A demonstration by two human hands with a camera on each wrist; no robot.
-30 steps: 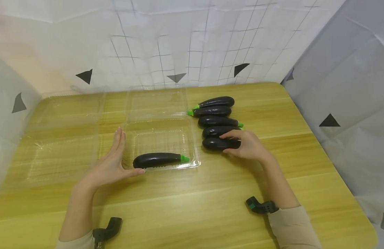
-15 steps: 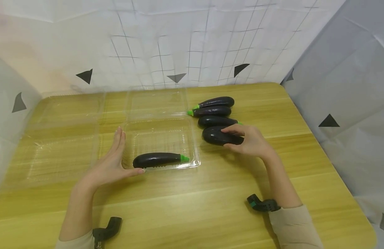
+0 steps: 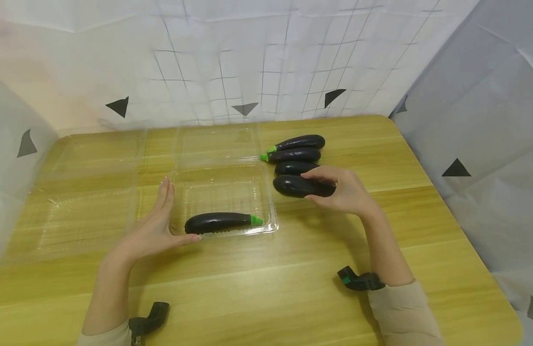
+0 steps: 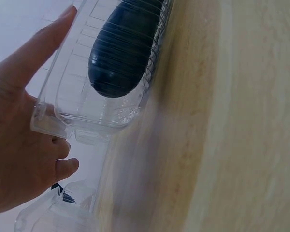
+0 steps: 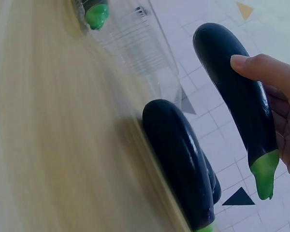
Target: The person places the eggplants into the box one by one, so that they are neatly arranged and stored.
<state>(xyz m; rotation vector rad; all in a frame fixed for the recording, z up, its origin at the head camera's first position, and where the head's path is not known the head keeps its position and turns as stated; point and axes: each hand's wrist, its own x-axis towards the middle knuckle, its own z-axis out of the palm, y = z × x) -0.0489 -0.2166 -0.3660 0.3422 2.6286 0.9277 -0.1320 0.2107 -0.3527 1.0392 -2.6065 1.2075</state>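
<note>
Glossy dark-purple elongated eggplant with a green stem end (image 5: 241, 101): lifted off the pale wood-grain bench (image 3: 258, 278), in the right hand (image 3: 346, 194), just in front of a row of three matching dark eggplants (image 3: 297, 154). Right hand curled round its body, thumb on one side, fingers opposite; stem sticks out free. Left hand (image 3: 156, 230) spread wide, thumb and fingers straight, braced against the near left corner of an open clear plastic clamshell tray (image 3: 219, 192); no grip on anything. One eggplant with a green tip (image 3: 219, 221) lies along the tray's near wall. Handling guess: light, firm, smooth skin likely slippery; best held mid-body, not by the narrow stem. Tray probably thin, slides easily.
</note>
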